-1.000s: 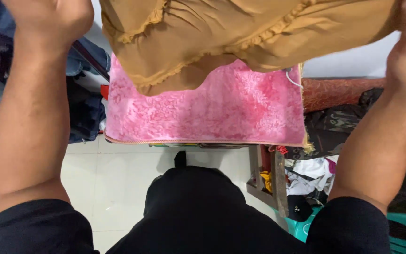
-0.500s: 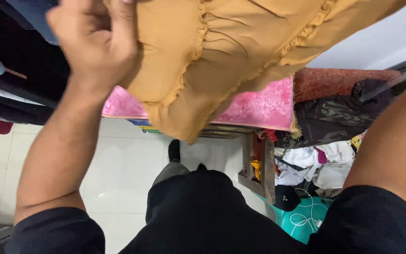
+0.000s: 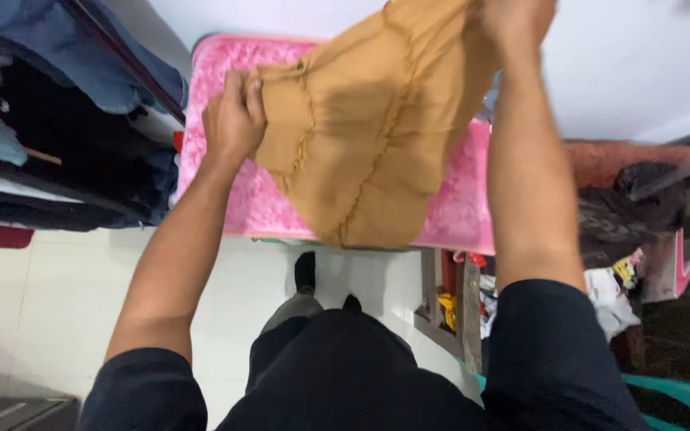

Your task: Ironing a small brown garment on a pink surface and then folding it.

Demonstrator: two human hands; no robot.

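Mustard ruffled cloth (image 3: 361, 136) in both hands' grip, above pink mat (image 3: 225, 120).

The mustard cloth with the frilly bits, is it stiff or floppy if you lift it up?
Probably floppy: the mustard cloth hangs in soft folds between the left hand and right hand, sagging over the pink mat. It seems light, since pinching the edges holds it up. It likely won't roll or break.
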